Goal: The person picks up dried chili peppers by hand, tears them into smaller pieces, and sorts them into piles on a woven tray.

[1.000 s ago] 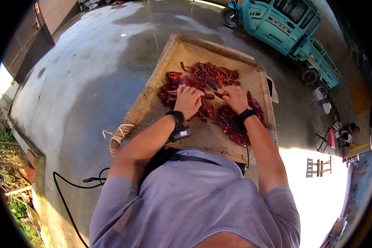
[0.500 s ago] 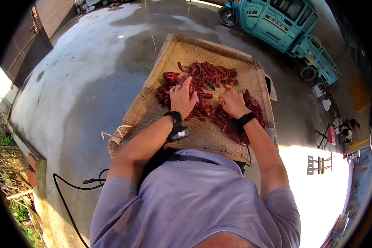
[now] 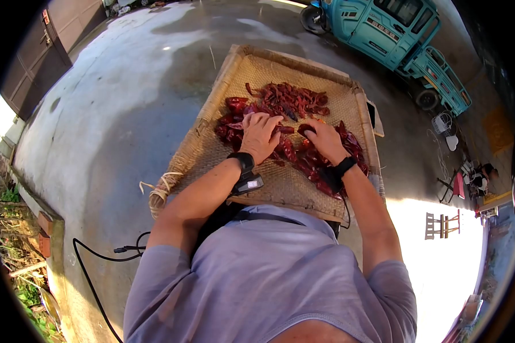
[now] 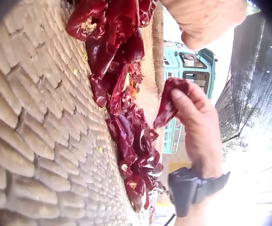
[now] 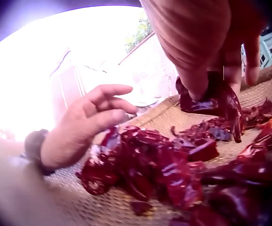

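My right hand [image 3: 325,143] pinches a dark red dried chili pepper [image 4: 166,104] between thumb and fingers, raised above the woven tray [image 3: 197,157]. In the right wrist view this pepper [image 5: 209,101] hangs with its narrow end downward. My left hand [image 5: 86,120] hovers over the left heap of whole peppers [image 5: 136,162], fingers loosely bent and nothing between them. Under the right hand lies another heap of glossy whole peppers [image 3: 355,150]. Thin torn red pepper pieces [image 3: 300,98] are spread farther back on the tray.
The tray has a raised bamboo rim [image 3: 216,94], with a tied corner [image 3: 165,186] at near left. A black cable [image 3: 86,271] runs at the left. A turquoise three-wheeler [image 3: 377,34] stands at far right, and a small stool [image 3: 440,226] at right.
My right hand dipped to the right heap and has come up holding a pepper. The left hand spread its fingers over the left heap, and they are now more bent.
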`<state>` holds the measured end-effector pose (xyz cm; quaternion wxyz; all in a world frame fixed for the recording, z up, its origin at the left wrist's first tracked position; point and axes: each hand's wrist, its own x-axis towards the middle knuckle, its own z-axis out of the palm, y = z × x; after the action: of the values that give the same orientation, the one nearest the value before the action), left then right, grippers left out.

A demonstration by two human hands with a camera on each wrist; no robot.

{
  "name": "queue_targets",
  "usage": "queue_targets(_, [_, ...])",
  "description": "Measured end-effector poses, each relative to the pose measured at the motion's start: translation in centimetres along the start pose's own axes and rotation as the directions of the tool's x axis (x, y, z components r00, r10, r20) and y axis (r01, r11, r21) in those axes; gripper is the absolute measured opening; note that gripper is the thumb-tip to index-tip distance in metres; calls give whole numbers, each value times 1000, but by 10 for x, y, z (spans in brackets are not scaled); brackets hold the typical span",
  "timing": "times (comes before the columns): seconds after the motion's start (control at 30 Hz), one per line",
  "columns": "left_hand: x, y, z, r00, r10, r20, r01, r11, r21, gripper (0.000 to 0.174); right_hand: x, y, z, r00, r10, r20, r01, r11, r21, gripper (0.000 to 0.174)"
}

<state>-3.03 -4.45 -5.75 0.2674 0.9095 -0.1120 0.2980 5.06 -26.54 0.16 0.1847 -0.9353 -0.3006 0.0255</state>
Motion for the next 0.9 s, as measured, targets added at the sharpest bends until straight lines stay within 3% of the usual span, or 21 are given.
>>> queue_targets(0.1, [3, 12, -11, 998, 22, 62, -17, 997, -71, 56, 5, -23, 2, 999, -35, -30, 42, 962, 270, 35])
queue_targets(0.2, [2, 10, -8, 993, 116, 36, -113, 990, -83, 58, 4, -45, 6, 998, -59, 21, 35, 805, 592, 35])
queue_targets(0.27, [1, 6, -7, 998, 60, 9, -58, 987, -149, 55, 3, -52, 5, 995, -64, 82, -14, 701, 713, 35])
queue_targets(0.3, [0, 3, -6, 1000, 30, -4, -31, 983, -182, 54, 3, -49, 4, 991, 15, 133, -110, 665, 739, 35])
queue_targets(0.37, [-1, -2, -2, 1000, -16, 6, 16, 997, -79, 48, 4, -34, -4, 956, 162, 245, -293, 568, 769, 33])
queue_targets(0.4, [-2, -3, -2, 999, -41, 7, 41, 999, -28, 45, 6, -16, 0, 971, 124, 205, -221, 796, 564, 31])
queue_targets(0.43, [0, -1, -6, 995, -98, 27, 98, 995, 18, 44, 10, 7, 10, 981, 74, 178, -126, 945, 303, 29])
queue_targets(0.47, [3, 4, -13, 987, -156, 45, 153, 986, 65, 43, 13, 21, 19, 986, 18, 166, -21, 1000, 12, 28])
queue_targets(0.5, [4, 7, -16, 975, -213, 63, 205, 972, 112, 42, 10, 21, 26, 982, 47, 185, -28, 994, -106, 28])
queue_targets(0.6, [1, 0, -8, 978, -184, -96, 200, 960, 195, 43, 2, 25, 44, 971, -112, 213, 174, 938, -300, 34])
queue_targets(0.63, [2, 2, -10, 963, -264, -59, 271, 949, 164, 48, 7, 32, 53, 959, -169, 226, 233, 925, -300, 38])
queue_targets(0.73, [0, 4, -10, 939, -320, -126, 341, 911, 231, 50, 5, 28, 52, 965, -168, 203, 228, 917, -328, 33])
queue_targets(0.83, [-2, -4, -2, 948, -183, -261, 231, 958, 167, 52, 2, 17, 32, 983, -118, 143, 164, 914, -372, 31])
queue_targets(0.9, [1, -9, 0, 968, -116, -222, 147, 981, 129, 49, 0, 7, 20, 996, -30, -88, 21, 995, -96, 31])
